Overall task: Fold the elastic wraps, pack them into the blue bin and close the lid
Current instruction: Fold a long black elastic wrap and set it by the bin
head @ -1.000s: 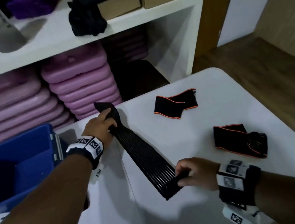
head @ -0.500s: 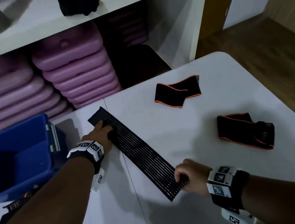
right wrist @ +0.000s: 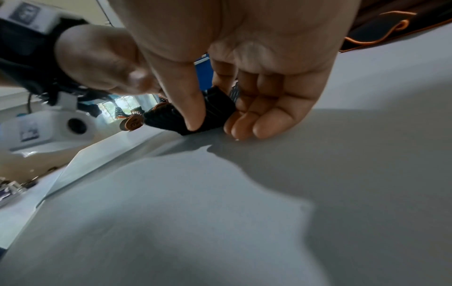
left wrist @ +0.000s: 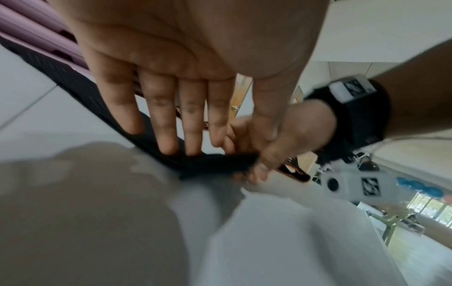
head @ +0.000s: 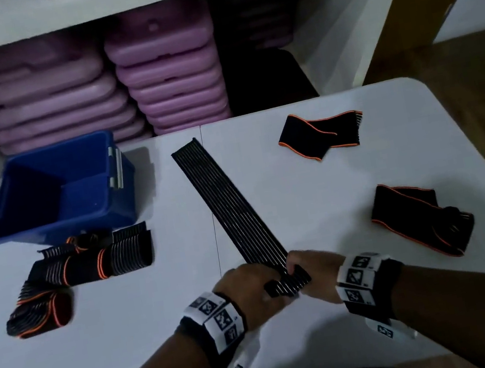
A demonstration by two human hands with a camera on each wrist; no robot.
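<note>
A long black striped elastic wrap (head: 229,205) lies stretched flat and diagonal across the white table (head: 302,199). Both hands meet at its near end. My right hand (head: 312,272) pinches that end (right wrist: 215,110) between thumb and fingers, and it is curled over on itself. My left hand (head: 250,289) has straight fingers (left wrist: 168,133) whose tips press down on the wrap just beside the right hand. The open blue bin (head: 30,218) stands at the back left; no lid shows.
Several striped wraps with orange trim (head: 92,255) lie heaped in front of the bin. Two folded black wraps with orange edges (head: 320,134) (head: 419,217) lie on the right side. A white shelf behind holds stacked purple pads (head: 168,67).
The left hand let go of the wrap's far end and came to the near end beside the right hand. The wrap now lies flat. The right hand kept its hold.
</note>
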